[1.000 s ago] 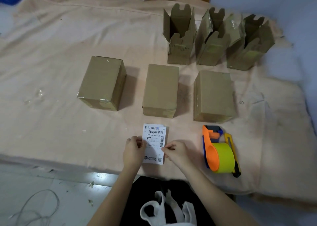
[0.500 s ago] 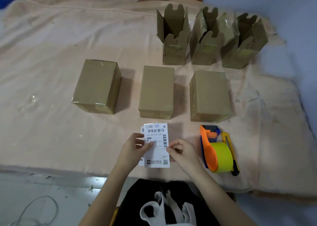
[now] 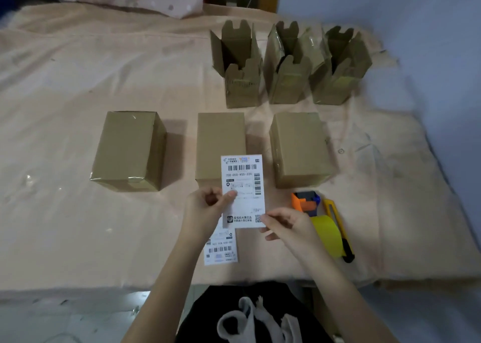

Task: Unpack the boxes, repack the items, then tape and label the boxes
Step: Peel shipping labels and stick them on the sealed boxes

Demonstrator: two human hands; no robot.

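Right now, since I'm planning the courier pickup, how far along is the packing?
Three closed boxes sit taped in the near row. In hand: the left hand and right hand pinch a shipping label, none stuck on yet; another label lies below. Left: three open boxes behind, apparently unsealed; tape dispenser waits.

Shipping label (image 3: 243, 186) upright before middle sealed box (image 3: 220, 142) — seemingly unstuck.

Beige cloth-covered table (image 3: 78, 82) — blue wall (image 3: 390, 4) behind.
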